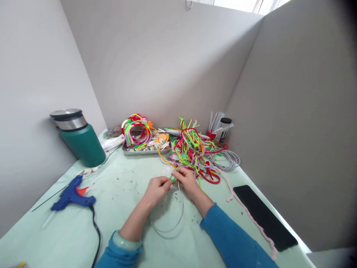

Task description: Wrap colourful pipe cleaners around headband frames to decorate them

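Observation:
In the middle of the table my left hand point(158, 189) and my right hand point(187, 180) meet, fingertips nearly touching. Both pinch a green pipe cleaner point(173, 178), bent small between the fingers. A thin pale grey wire point(182, 212) runs from beneath my fingers and curves down in a loop toward my left wrist; its ends are hidden by my hands. Just beyond my fingers lies a heap of colored pipe cleaners point(192, 145), and an orange pipe cleaner point(164, 158) reaches out from the heap toward my hands.
On the left are a blue glue gun point(73, 195) with a black cord and a green bottle point(83, 145). A metal tray point(147, 152) holds rings and small pieces. Coiled wire point(232, 160), a black-capped jar point(223, 131) and a black phone point(264, 217) stand or lie right.

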Motion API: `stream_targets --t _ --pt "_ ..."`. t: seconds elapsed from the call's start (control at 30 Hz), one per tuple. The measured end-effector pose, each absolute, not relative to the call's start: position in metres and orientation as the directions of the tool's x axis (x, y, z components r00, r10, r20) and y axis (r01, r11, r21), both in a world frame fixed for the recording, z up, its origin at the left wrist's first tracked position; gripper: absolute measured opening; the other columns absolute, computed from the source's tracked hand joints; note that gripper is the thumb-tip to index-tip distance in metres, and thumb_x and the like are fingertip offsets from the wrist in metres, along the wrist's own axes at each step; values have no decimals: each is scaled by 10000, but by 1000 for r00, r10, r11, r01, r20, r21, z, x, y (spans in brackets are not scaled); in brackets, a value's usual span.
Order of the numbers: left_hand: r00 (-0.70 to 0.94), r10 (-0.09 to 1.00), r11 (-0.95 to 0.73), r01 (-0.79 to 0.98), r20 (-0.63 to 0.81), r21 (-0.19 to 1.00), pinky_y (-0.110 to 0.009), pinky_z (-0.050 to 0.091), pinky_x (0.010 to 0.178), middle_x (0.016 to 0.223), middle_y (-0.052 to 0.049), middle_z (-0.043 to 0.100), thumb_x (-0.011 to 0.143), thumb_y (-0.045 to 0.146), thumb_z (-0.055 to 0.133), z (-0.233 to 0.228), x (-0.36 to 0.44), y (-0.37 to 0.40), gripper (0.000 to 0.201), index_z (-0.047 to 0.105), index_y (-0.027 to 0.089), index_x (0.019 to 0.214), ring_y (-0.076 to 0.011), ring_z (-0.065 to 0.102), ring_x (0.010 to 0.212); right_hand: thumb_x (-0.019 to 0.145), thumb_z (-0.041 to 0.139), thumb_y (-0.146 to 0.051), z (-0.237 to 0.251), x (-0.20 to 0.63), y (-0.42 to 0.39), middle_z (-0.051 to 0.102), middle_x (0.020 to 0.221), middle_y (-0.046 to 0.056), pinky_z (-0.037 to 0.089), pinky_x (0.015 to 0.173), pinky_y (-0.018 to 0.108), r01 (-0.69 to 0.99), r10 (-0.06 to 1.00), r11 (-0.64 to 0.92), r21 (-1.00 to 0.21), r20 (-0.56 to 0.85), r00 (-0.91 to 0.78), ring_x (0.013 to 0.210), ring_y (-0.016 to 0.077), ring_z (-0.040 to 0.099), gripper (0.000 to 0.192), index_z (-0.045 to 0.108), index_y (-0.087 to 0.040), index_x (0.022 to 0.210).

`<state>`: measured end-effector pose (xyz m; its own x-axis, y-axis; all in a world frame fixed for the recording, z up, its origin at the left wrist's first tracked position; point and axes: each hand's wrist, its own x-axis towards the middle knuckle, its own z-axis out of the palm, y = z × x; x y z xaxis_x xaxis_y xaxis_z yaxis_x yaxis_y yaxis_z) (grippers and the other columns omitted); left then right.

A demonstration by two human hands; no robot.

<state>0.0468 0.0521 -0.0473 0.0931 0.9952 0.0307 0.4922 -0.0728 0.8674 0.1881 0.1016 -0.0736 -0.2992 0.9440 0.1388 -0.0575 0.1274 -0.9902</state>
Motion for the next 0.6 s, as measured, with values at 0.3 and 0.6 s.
stream_targets --t 0.3,0.6 --pt "57 993 -116 183 108 976 -192 279 464 514 69 475 729 308 527 -55 48 52 261 479 161 939 -79 381 455 717 615 -405 -74 187 102 431 470 -63 278 476 219 -40 946 134 -990 139 -293 461 82 369 286 504 -165 606" --pt "-3 987 -162 115 163 980 -184 278 467 543 62 459 699 307 586 -52 48 51 250 521 151 884 -66 389 476 725 598 -344 -72 187 98 443 468 -59 279 481 227 -32 947 147 -989 150 -282 464 89 372 251 482 -173 582"
